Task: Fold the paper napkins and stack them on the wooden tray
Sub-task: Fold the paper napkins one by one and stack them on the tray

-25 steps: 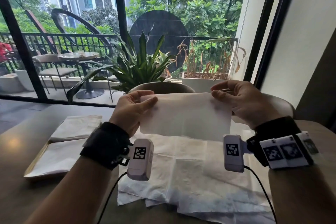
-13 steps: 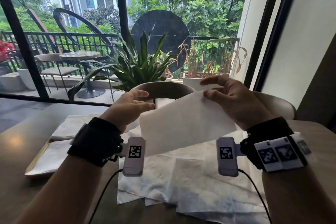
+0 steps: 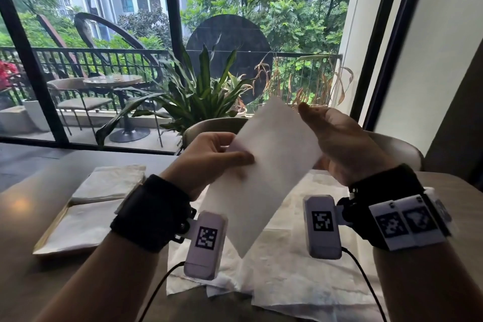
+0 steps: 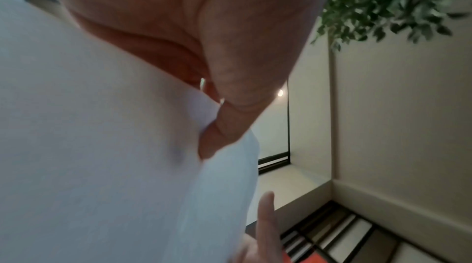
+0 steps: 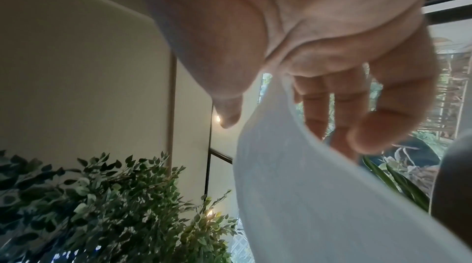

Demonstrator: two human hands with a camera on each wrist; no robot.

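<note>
A tray [image 3: 49,236] on the counter [image 3: 23,282] carries folded napkins [image 3: 109,183]. The left hand [image 3: 206,157] pinches a folded napkin [image 3: 261,178] held up (tilted) over loose sheets [image 3: 300,269]. The right hand [image 3: 339,144], fingers relaxed, sits beside its edge.

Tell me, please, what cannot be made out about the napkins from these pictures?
- Head view: the left hand covers part of the held napkin; its layers cannot be counted.
- The left forearm hides the wooden tray's near right corner.
- Left wrist view: motion blur.
</note>
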